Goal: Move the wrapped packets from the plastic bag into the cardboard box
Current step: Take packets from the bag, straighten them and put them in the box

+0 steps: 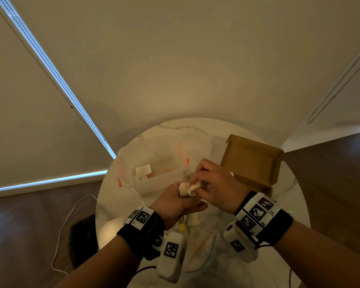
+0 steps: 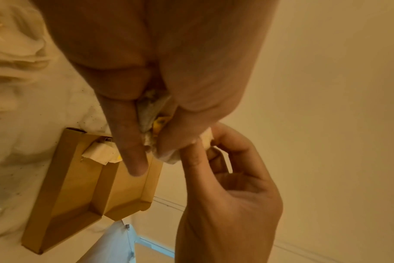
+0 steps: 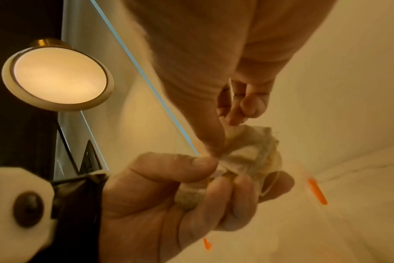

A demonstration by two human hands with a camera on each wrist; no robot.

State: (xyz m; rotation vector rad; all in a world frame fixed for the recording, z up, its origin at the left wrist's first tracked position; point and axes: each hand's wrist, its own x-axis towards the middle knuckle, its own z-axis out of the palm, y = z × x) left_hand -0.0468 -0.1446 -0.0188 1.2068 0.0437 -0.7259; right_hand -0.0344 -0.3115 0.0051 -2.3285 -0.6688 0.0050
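Over the middle of the round table my two hands meet on a bunch of small white wrapped packets [image 1: 188, 189] with thin strings. My left hand [image 1: 182, 197] grips the bunch [image 3: 247, 160] in curled fingers. My right hand [image 1: 199, 185] pinches one packet [image 2: 206, 139] at the bunch's edge between thumb and fingertips. The open brown cardboard box [image 1: 252, 163] stands just right of the hands, with one packet [image 2: 100, 153] lying in it. The clear plastic bag [image 1: 154, 171] with orange marks lies just left of them.
More loose packets [image 1: 190, 221] lie on the marble table [image 1: 289, 204] under my left wrist. A second clear zip bag [image 1: 206, 252] lies at the near edge. A round lit lamp [image 3: 56, 78] is at the left; a white cable [image 1: 60, 235] runs over the wooden floor.
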